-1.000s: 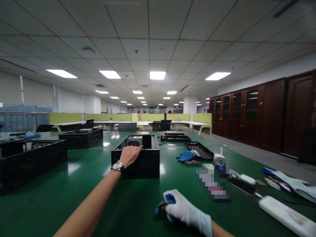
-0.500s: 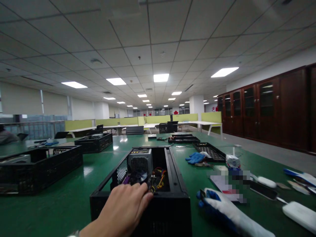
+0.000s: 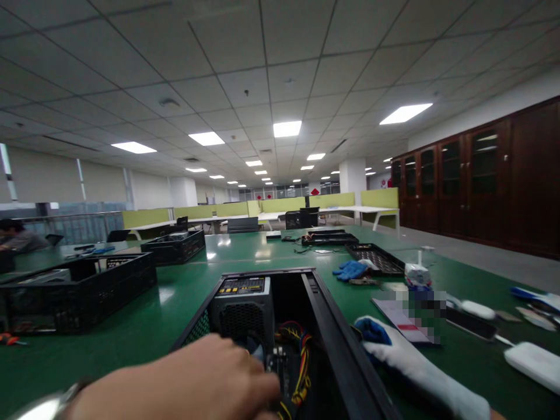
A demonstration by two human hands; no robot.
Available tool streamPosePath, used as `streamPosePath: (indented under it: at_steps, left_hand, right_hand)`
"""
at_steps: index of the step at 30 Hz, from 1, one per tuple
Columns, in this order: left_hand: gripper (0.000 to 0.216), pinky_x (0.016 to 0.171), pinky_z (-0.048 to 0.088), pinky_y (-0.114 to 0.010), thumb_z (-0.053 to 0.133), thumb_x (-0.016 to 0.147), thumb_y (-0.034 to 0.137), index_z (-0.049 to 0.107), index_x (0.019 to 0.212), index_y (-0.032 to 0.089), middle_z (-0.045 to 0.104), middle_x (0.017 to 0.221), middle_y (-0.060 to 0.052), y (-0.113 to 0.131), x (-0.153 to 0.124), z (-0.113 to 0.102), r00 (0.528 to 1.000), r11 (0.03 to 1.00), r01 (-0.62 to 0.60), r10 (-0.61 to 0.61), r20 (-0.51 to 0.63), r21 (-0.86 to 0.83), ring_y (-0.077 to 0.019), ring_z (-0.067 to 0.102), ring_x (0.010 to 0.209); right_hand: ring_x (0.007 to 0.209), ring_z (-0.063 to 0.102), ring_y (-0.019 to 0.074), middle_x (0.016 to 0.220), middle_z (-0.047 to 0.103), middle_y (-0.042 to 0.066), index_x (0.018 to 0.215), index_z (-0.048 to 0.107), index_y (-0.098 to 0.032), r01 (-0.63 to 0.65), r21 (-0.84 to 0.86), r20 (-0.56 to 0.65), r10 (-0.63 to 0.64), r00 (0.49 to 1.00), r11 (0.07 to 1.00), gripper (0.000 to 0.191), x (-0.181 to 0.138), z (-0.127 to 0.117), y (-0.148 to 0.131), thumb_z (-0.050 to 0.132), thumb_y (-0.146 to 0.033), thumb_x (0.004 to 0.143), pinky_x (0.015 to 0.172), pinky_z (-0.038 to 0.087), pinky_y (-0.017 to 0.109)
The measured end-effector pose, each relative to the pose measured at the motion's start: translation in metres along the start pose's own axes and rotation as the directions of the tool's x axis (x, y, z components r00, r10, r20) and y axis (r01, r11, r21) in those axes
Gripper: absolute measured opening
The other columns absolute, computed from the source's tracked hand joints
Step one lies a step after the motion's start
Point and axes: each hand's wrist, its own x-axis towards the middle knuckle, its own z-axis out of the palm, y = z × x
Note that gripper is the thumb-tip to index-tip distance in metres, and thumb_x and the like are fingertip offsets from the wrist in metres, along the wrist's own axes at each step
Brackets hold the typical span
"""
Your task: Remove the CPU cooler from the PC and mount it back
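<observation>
An open black computer case (image 3: 326,326) lies on the green table in front of me. Inside are a grey power supply (image 3: 245,312) and red, yellow and black cables (image 3: 301,361). My left hand (image 3: 188,379), bare with a watch at the wrist, is over the near part of the case. Its fingers point down into it, blurred and partly hidden. My right hand (image 3: 389,347) wears a white and blue glove and is beside the case's right wall. Its fingers are curled round something dark that I cannot make out.
More open black cases (image 3: 87,291) stand to the left, with a screwdriver (image 3: 11,339) near them. On the right are a blue glove (image 3: 350,270), a perforated black panel (image 3: 376,259), a booklet (image 3: 406,321) and a white device (image 3: 536,364). A person (image 3: 21,236) sits far left.
The case appears closer to me, its front edge now out of view. My left hand has moved nearer and down, and the gloved right hand is now close against the case's right side.
</observation>
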Motion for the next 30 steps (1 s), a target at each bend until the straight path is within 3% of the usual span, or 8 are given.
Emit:
streamPosePath:
  at_steps: [3,7,11,15,17,21,26,30]
  left_hand:
    - [0.021,0.068,0.055,-0.038,0.056,0.097,0.025,0.065,0.116,0.029,0.073,0.098,-0.005,-0.023,0.027,-0.013,1.000,0.976,-0.013,0.010,0.013,0.216,-0.0271,0.071,0.082]
    - [0.055,0.069,0.058,-0.048,0.075,0.083,0.041,0.058,0.134,0.031,0.071,0.111,-0.015,-0.054,0.049,0.008,0.978,0.965,0.018,-0.072,0.198,0.263,-0.0391,0.071,0.091]
    - [0.078,0.071,0.058,-0.055,0.078,0.075,0.045,0.045,0.146,0.040,0.068,0.120,-0.018,-0.048,0.053,0.017,0.954,0.965,0.111,-0.170,0.247,0.236,-0.0451,0.069,0.099]
    - [0.072,0.071,0.057,-0.056,0.069,0.076,0.049,0.049,0.144,0.042,0.060,0.136,-0.021,-0.037,0.052,0.011,0.921,0.968,0.204,-0.241,0.307,0.146,-0.0475,0.069,0.101]
    - [0.080,0.072,0.057,-0.056,0.073,0.069,0.050,0.049,0.144,0.041,0.054,0.143,-0.023,-0.038,0.053,0.012,0.914,0.967,0.238,-0.254,0.317,0.088,-0.0487,0.068,0.103]
    - [0.105,0.075,0.057,-0.056,0.088,0.050,0.046,0.047,0.146,0.037,0.050,0.147,-0.025,-0.049,0.058,0.018,0.920,0.978,0.190,-0.206,0.333,0.081,-0.0490,0.067,0.104]
    - [0.097,0.085,0.054,-0.057,0.090,0.053,0.040,0.051,0.142,0.035,0.057,0.137,-0.019,-0.055,0.050,0.005,0.979,0.995,0.045,-0.062,0.195,0.093,-0.0468,0.063,0.112]
    - [0.093,0.096,0.050,-0.051,0.089,0.057,0.029,0.050,0.141,0.042,0.055,0.139,-0.010,-0.055,0.018,-0.032,0.992,0.992,0.128,-0.128,-0.013,0.017,-0.0394,0.058,0.120]
  right_hand:
    - [0.097,0.068,0.0299,0.096,0.075,0.010,0.092,0.068,-0.021,0.016,-0.051,0.001,-0.016,1.000,0.999,0.035,0.002,-0.002,0.002,0.076,-0.040,0.064,0.092,0.051,0.041]
    - [0.091,0.067,0.0280,0.090,0.074,0.008,0.087,0.068,-0.020,0.045,-0.078,0.033,-0.043,0.999,0.996,0.030,0.008,-0.003,0.008,0.075,-0.038,0.065,0.088,0.052,0.038]
    - [0.087,0.067,0.0263,0.086,0.072,0.006,0.089,0.067,-0.019,0.043,-0.109,0.064,-0.036,0.997,0.993,0.031,0.010,-0.004,0.011,0.075,-0.041,0.068,0.084,0.052,0.037]
    - [0.083,0.066,0.0265,0.084,0.071,0.006,0.088,0.067,-0.019,0.064,-0.117,0.061,-0.057,0.996,0.991,0.034,0.010,-0.006,0.013,0.075,-0.045,0.068,0.082,0.053,0.038]
    - [0.081,0.067,0.0269,0.082,0.071,0.006,0.087,0.068,-0.019,0.066,-0.123,0.053,-0.060,0.997,0.990,0.036,0.010,-0.006,0.012,0.075,-0.047,0.067,0.081,0.054,0.039]
    - [0.090,0.069,0.0317,0.087,0.075,0.009,0.087,0.070,-0.021,0.031,-0.190,-0.080,-0.047,0.996,0.981,0.037,0.007,-0.007,0.003,0.075,-0.052,0.067,0.084,0.055,0.041]
    - [0.094,0.070,0.0359,0.099,0.076,0.014,0.092,0.073,-0.022,0.023,-0.236,-0.296,-0.095,0.951,0.971,0.046,-0.005,-0.017,-0.031,0.077,-0.055,0.060,0.082,0.057,0.043]
    - [0.085,0.070,0.0300,0.091,0.077,0.009,0.096,0.075,-0.024,0.102,-0.438,-0.203,-0.209,0.957,0.893,0.039,-0.018,-0.012,-0.099,0.075,-0.050,0.068,0.077,0.055,0.038]
